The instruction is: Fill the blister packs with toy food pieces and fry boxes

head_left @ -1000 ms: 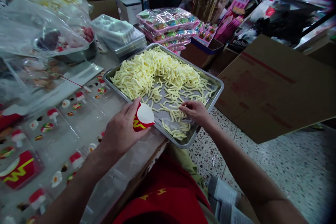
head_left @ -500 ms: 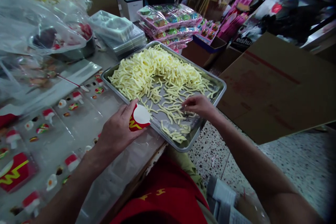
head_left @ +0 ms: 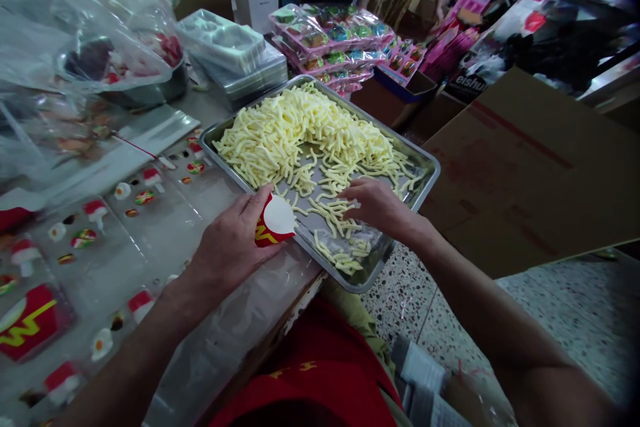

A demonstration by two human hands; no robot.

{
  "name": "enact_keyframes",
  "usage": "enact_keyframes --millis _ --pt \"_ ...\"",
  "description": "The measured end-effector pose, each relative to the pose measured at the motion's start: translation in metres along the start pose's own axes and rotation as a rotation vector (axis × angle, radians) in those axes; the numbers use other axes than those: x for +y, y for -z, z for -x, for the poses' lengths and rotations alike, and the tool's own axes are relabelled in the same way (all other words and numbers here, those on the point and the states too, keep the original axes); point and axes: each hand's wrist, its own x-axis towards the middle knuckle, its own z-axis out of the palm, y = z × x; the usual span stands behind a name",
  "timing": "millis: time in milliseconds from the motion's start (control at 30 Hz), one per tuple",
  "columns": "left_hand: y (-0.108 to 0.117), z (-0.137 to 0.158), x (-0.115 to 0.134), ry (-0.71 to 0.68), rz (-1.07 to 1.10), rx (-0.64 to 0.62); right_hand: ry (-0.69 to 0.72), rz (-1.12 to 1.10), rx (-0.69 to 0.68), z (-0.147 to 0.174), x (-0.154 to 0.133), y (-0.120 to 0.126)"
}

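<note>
My left hand [head_left: 230, 247] is closed around a small red fries carton [head_left: 275, 220] with a white inner face and a yellow zigzag mark. It holds the carton at the near left rim of a metal tray [head_left: 225, 161]. A heap of pale yellow, fry-shaped strips [head_left: 305, 127] fills the tray's far side, with loose ones scattered nearer. Over these loose strips is my right hand [head_left: 377, 207], its fingers apart and curved downward; nothing shows between them. Whether its fingertips touch the strips I cannot make out.
Small food-shaped pieces [head_left: 84, 238] and another red carton [head_left: 33, 323] lie on the table at left. Behind the tray are clear plastic trays [head_left: 225, 40] and pink packs [head_left: 330, 33]. A large cardboard sheet [head_left: 540, 173] stands at right. Two people are at the back.
My right hand's fingers have spread from a pinch over the loose strips. My left hand still holds the carton by the tray rim. The whole view has shifted slightly.
</note>
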Motion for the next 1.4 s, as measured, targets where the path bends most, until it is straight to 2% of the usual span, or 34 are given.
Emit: enact_keyframes --millis 67,200,267,367,467,600,700,800,900,1000,1067,1133,1233,1400 --pt "0.000 -0.004 0.002 -0.004 -0.014 -0.034 -0.018 0.004 -0.013 0.000 0.003 -0.001" --pt "0.000 -0.019 0.012 -0.046 -0.058 -0.107 0.047 0.051 -0.121 -0.006 0.000 -0.005" --pt "0.000 -0.027 0.018 -0.054 -0.085 -0.129 0.023 0.078 -0.142 -0.011 -0.003 -0.011" --pt "-0.001 -0.037 0.026 -0.051 -0.120 -0.156 -0.084 0.081 -0.127 -0.017 -0.006 -0.022" --pt "-0.001 -0.041 0.032 -0.036 -0.170 -0.196 -0.120 0.072 -0.063 -0.016 -0.007 -0.027" --pt "0.002 -0.043 0.039 -0.004 -0.254 -0.222 -0.179 -0.040 0.045 -0.010 -0.013 -0.006" --pt "0.002 -0.049 0.046 -0.018 -0.254 -0.201 -0.053 0.003 0.039 -0.012 -0.030 0.019" --pt "-0.002 -0.060 0.054 -0.056 -0.160 -0.196 0.087 0.107 -0.004 -0.023 -0.056 0.036" --pt "-0.010 -0.068 0.053 -0.029 0.058 -0.152 0.163 0.074 -0.011 -0.029 -0.072 0.046" --pt "-0.022 -0.068 0.041 -0.063 0.324 -0.046 0.294 -0.022 -0.013 -0.024 -0.072 0.055" --pt "-0.033 -0.067 0.033 -0.110 0.428 0.025 0.356 -0.088 0.015 -0.019 -0.068 0.058" --pt "-0.044 -0.068 0.028 -0.138 0.474 0.097 0.334 -0.123 0.084 -0.017 -0.066 0.056" --pt "-0.056 -0.073 0.028 -0.124 0.500 0.174 0.206 -0.140 0.198 -0.021 -0.069 0.045" --pt "-0.055 -0.077 0.026 -0.099 0.528 0.153 0.090 -0.344 0.387 -0.016 -0.064 0.029"
